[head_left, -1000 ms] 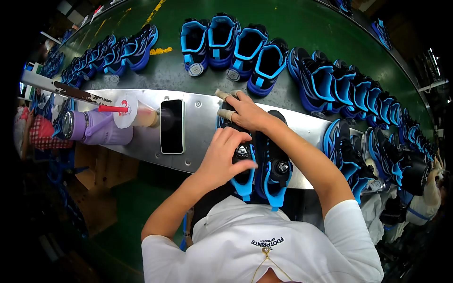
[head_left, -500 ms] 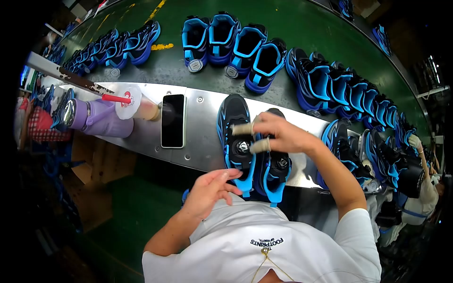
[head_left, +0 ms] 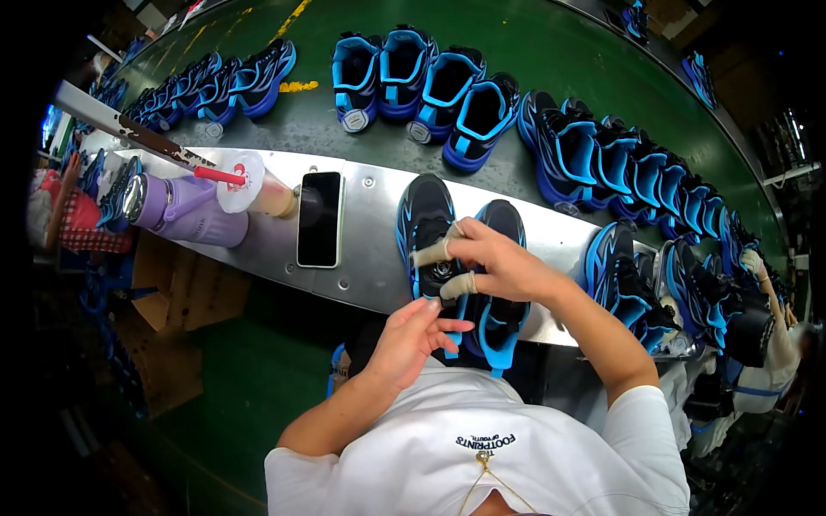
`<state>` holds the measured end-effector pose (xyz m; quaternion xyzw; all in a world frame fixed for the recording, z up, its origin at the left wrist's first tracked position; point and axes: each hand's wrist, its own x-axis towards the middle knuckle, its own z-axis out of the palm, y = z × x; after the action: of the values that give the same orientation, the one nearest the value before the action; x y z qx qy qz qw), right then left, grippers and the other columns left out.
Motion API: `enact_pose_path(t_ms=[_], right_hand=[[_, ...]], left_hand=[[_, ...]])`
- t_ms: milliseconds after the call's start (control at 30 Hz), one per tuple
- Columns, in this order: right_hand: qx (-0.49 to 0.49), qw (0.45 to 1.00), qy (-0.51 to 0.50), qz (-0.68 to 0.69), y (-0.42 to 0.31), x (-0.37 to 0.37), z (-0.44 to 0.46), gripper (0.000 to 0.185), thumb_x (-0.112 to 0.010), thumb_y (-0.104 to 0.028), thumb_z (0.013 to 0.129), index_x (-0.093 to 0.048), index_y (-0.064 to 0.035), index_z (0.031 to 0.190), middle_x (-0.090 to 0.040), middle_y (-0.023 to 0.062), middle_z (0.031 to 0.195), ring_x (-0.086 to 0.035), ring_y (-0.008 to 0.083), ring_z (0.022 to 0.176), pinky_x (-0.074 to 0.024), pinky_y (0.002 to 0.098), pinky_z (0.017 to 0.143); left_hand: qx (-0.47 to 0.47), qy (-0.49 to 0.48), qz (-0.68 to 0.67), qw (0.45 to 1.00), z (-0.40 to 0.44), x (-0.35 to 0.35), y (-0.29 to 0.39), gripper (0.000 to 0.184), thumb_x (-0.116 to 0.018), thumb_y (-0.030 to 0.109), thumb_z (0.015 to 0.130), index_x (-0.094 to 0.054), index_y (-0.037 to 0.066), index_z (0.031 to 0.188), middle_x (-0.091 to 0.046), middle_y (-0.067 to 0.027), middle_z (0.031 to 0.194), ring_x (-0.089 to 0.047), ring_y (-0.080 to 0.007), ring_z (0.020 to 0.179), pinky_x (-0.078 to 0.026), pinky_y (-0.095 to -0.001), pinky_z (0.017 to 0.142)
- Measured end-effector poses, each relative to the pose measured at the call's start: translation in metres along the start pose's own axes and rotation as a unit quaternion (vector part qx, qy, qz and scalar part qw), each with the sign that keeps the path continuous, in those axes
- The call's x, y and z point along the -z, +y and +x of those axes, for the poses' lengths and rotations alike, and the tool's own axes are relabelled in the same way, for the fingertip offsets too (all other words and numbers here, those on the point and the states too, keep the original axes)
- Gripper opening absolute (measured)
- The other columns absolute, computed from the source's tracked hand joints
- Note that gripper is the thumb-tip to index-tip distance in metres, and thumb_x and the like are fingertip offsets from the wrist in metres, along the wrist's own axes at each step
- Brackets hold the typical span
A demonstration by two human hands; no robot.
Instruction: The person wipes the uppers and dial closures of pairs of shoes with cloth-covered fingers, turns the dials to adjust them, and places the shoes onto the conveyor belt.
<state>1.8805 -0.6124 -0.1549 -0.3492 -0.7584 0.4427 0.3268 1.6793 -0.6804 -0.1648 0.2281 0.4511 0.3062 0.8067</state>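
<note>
A pair of black and blue sneakers stands side by side before me, toes pointing away: a left shoe (head_left: 426,202) and a right shoe (head_left: 503,225). Over the left shoe, my right hand (head_left: 499,262) has beige covers on thumb and forefinger. Those two fingers are spread, one on each side of the round lacing dial (head_left: 443,268); whether they touch it is unclear. My left hand (head_left: 413,340) is at the same shoe's opening, thumb tip close to my right thumb and fingers stretched apart over the collar. No held object shows in either hand.
Behind the metal edge (head_left: 379,224), several sneakers (head_left: 465,95) stand on the green surface, with a row (head_left: 619,163) curving right. Left are a phone (head_left: 319,219), a drink cup (head_left: 274,199) and a purple bottle (head_left: 202,215). More sneakers (head_left: 615,271) stand right; a gloved hand (head_left: 755,262) is beyond.
My right hand has come down and slightly left, closer around the dial. My left hand has moved up and right, bringing its thumb near my right thumb. The shoes remain in place.
</note>
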Motion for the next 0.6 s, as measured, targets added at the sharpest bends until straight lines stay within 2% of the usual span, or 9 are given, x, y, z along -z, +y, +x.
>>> enact_pose_path(t_ms=[167,267,333,367,400,433,467,533,600], right_hand=[[-0.071,0.991,0.078,-0.087,-0.002,-0.028,-0.001,0.033,-0.077,-0.017,0.077,-0.07,-0.0127,0.109,-0.053,0.0058,0.083,-0.058,0.0189,0.078,-0.0492,0.0338,0.072],[-0.057,0.996,0.072,-0.014,0.006,-0.016,-0.004,0.035,-0.079,-0.02,0.076,-0.07,-0.0127,0.109,-0.054,0.0059,0.083,-0.058,0.0194,0.075,-0.0495,0.0338,0.071],[-0.142,0.983,0.077,-0.084,0.01,0.008,-0.011,0.052,-0.082,-0.027,0.073,-0.066,-0.0138,0.12,-0.059,0.0097,0.103,-0.06,0.0193,0.083,-0.05,0.0313,0.072],[-0.138,0.979,0.109,-0.099,0.012,0.017,-0.016,0.057,-0.082,-0.032,0.073,-0.064,-0.0126,0.123,-0.059,0.0125,0.102,-0.06,0.0236,0.086,-0.0497,0.0351,0.076],[-0.134,0.974,0.142,-0.115,0.013,0.023,-0.021,0.063,-0.082,-0.036,0.072,-0.062,-0.0114,0.126,-0.059,0.0153,0.101,-0.059,0.0279,0.089,-0.0494,0.0389,0.079],[-0.063,0.986,0.105,-0.109,0.015,0.021,-0.027,0.075,-0.083,-0.039,0.071,-0.055,-0.0111,0.135,-0.056,0.0179,0.112,-0.057,0.0328,0.101,-0.0478,0.0412,0.088],[-0.037,0.992,0.081,-0.085,0.011,0.012,-0.029,0.078,-0.083,-0.038,0.07,-0.053,-0.0108,0.137,-0.054,0.0189,0.12,-0.053,0.0371,0.11,-0.0455,0.043,0.095],[0.01,0.989,0.066,-0.133,0.006,-0.002,-0.026,0.073,-0.082,-0.034,0.07,-0.056,-0.0088,0.133,-0.051,0.0186,0.128,-0.052,0.039,0.113,-0.0458,0.0439,0.097],[0.01,0.982,0.067,-0.174,0.019,-0.011,-0.025,0.064,-0.081,-0.028,0.069,-0.06,-0.0072,0.125,-0.052,0.0169,0.129,-0.052,0.0382,0.114,-0.0471,0.0443,0.096]], left_hand=[[-0.031,0.013,-0.004,0.999,0.001,-0.004,-0.006,0.033,-0.044,0.02,0.104,-0.052,-0.005,0.123,-0.06,-0.0165,0.124,-0.068,-0.0299,0.098,-0.057,-0.0314,0.064],[0.026,-0.006,0.03,0.999,-0.009,-0.01,0.015,0.033,-0.045,0.021,0.104,-0.053,-0.005,0.121,-0.059,-0.0183,0.126,-0.069,-0.0294,0.095,-0.057,-0.0302,0.061],[0.013,-0.02,0.214,0.976,-0.022,-0.002,0.039,0.03,-0.049,0.021,0.102,-0.059,-0.004,0.115,-0.065,-0.0157,0.118,-0.069,-0.0248,0.088,-0.056,-0.0306,0.063],[-0.103,0.037,0.371,0.922,-0.024,-0.007,0.046,0.029,-0.052,0.022,0.101,-0.059,-0.004,0.114,-0.066,-0.0148,0.111,-0.069,-0.0227,0.085,-0.055,-0.0314,0.064],[-0.215,0.09,0.512,0.827,-0.021,-0.013,0.055,0.029,-0.054,0.022,0.1,-0.06,-0.004,0.112,-0.068,-0.0138,0.105,-0.068,-0.0206,0.082,-0.054,-0.0322,0.064],[-0.31,0.104,0.603,0.727,-0.014,-0.022,0.06,0.032,-0.059,0.027,0.095,-0.062,-0.004,0.105,-0.067,-0.0154,0.093,-0.066,-0.0246,0.075,-0.052,-0.036,0.064],[-0.291,0.093,0.672,0.675,-0.004,-0.03,0.063,0.033,-0.06,0.029,0.094,-0.062,-0.003,0.104,-0.066,-0.016,0.091,-0.066,-0.0275,0.076,-0.052,-0.0378,0.066],[-0.247,0.071,0.79,0.556,0.021,-0.04,0.063,0.036,-0.062,0.032,0.091,-0.063,-0.001,0.102,-0.064,-0.0174,0.086,-0.065,-0.0333,0.077,-0.052,-0.0412,0.068],[-0.215,0.06,0.808,0.545,0.045,-0.038,0.068,0.042,-0.063,0.043,0.085,-0.067,0.002,0.092,-0.066,-0.0182,0.078,-0.064,-0.038,0.072,-0.051,-0.0452,0.065]])
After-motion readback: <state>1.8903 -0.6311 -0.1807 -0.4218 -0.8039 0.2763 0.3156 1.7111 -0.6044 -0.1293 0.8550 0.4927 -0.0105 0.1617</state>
